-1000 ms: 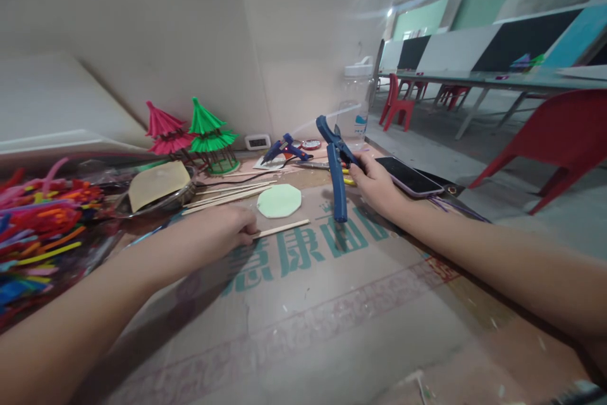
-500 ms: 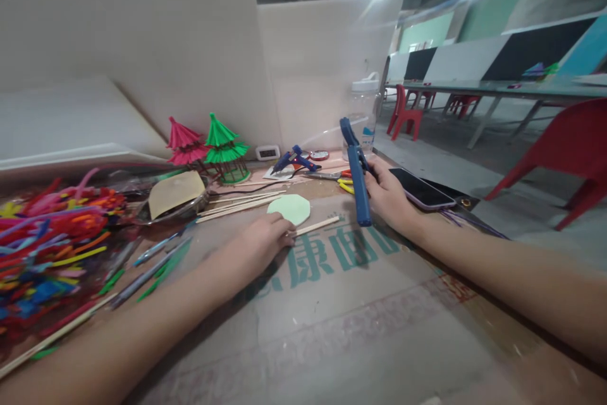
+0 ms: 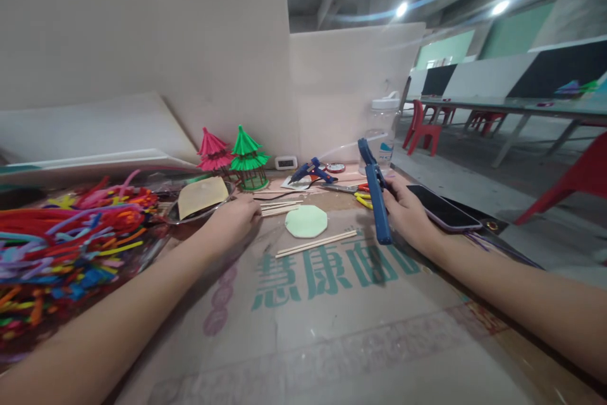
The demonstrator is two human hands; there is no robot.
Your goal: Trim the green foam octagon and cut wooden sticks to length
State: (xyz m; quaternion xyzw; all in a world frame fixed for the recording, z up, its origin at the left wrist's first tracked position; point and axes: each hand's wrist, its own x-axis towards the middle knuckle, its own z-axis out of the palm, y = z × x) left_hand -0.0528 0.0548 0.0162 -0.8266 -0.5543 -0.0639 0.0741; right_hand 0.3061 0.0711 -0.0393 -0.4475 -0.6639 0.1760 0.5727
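My left hand (image 3: 241, 215) is over the near ends of several thin wooden sticks (image 3: 279, 206), its fingers curled. Whether it grips any of them is hidden. In my right hand (image 3: 403, 206) is a blue hand tool (image 3: 380, 203) with a long handle and hooked head, held upright above the cardboard (image 3: 327, 304). Between the hands lies a pale green octagonal piece (image 3: 306, 222). Just in front of it, two wooden sticks (image 3: 315, 244) rest side by side.
Pipe cleaners (image 3: 80, 241) are heaped at left beside a metal bowl (image 3: 195, 218). Behind stand pink (image 3: 214, 149) and green (image 3: 249, 155) roofed models, a blue glue gun (image 3: 312, 169), scissors (image 3: 363, 198) and a bottle (image 3: 382, 133). A phone (image 3: 443, 208) lies right.
My left hand has moved left from the sticks in front of the octagon to the sticks near the bowl. The view has shifted; my right hand still holds the blue tool.
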